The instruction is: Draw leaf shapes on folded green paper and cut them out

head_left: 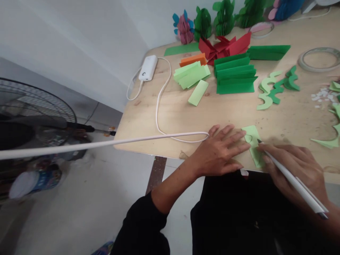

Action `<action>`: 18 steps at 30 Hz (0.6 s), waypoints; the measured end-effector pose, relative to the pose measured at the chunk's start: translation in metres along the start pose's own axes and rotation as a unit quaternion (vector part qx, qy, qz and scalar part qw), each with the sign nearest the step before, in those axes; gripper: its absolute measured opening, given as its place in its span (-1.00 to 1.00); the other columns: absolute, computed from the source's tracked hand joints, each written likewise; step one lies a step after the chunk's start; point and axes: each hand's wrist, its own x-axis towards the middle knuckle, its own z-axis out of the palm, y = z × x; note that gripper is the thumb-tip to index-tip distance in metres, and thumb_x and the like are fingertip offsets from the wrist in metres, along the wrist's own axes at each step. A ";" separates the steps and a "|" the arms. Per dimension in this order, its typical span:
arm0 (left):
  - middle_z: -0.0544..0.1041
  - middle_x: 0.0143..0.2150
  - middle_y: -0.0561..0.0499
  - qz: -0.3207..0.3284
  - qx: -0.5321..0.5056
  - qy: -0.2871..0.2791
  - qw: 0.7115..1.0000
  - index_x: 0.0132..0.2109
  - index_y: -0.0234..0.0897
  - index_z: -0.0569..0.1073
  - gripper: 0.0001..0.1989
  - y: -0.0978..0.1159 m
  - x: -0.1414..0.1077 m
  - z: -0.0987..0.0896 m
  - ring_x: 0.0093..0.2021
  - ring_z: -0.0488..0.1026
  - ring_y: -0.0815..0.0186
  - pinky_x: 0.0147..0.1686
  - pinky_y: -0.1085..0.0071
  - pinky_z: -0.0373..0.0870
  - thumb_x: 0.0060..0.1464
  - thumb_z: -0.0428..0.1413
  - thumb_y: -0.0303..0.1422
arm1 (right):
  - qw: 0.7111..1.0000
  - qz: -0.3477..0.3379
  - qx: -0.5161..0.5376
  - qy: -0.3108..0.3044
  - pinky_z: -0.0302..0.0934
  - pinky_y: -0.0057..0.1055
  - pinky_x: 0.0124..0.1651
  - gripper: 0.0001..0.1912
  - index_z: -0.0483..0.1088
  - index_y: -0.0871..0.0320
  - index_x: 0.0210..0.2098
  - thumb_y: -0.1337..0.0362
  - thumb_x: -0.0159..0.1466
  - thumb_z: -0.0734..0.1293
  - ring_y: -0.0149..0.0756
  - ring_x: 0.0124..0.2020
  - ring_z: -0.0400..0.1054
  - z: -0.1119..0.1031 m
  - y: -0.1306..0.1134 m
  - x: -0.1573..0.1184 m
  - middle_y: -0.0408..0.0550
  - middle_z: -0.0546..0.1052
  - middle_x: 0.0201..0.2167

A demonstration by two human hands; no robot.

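Note:
A light green paper strip point(254, 137) lies near the table's front edge, with a curved pen line drawn on its left part. My left hand point(219, 150) lies flat with fingers spread, its fingertips touching the strip's left edge. In my right hand point(300, 166) is a white pen point(294, 180), its tip at the strip's right side. Farther back lie a single light green folded paper point(198, 93), a pile of light green papers point(191, 75) and a stack of dark green folded papers point(235, 76). Wavy green cut-outs point(265, 90) rest to the right of these.
A white cable point(159, 102) runs from a white power bank point(148, 68) past my left hand and off the left side. Red folded papers point(225, 47), tape rolls point(320, 59) and honeycomb paper figures point(203, 23) stand or lie at the back. A fan point(34, 106) is on the left.

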 end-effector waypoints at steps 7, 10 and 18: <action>0.21 0.43 -0.07 0.025 -0.002 0.002 1.000 0.32 -0.11 0.33 -0.42 0.020 -0.009 0.003 0.42 0.04 -0.07 0.27 -0.10 0.05 0.32 -0.16 0.05 | 0.999 0.040 0.027 -0.025 0.23 -0.23 -0.22 -0.67 0.43 0.01 0.01 0.37 0.26 0.31 -0.14 -0.28 0.52 -0.001 -0.002 -0.003 -0.08 0.66 -0.27; 0.21 0.43 -0.06 0.025 0.003 -0.001 1.000 0.31 -0.06 0.34 -0.43 0.020 -0.012 0.005 0.42 0.04 -0.08 0.27 -0.13 0.05 0.32 -0.15 0.06 | 0.998 0.047 0.037 -0.023 0.23 -0.22 -0.23 -0.68 0.43 -0.01 0.00 0.36 0.26 0.30 -0.14 -0.29 0.52 -0.002 -0.002 -0.005 -0.11 0.66 -0.28; 0.18 0.44 -0.05 0.037 0.016 -0.022 0.999 0.32 -0.01 0.31 -0.44 0.016 -0.013 0.004 0.43 0.01 -0.07 0.29 -0.13 0.04 0.30 -0.10 0.05 | 0.994 0.085 0.063 -0.018 0.28 -0.21 -0.22 -0.77 0.48 -0.02 -0.11 0.30 0.26 0.30 -0.17 -0.30 0.54 -0.001 -0.002 -0.002 -0.12 0.67 -0.30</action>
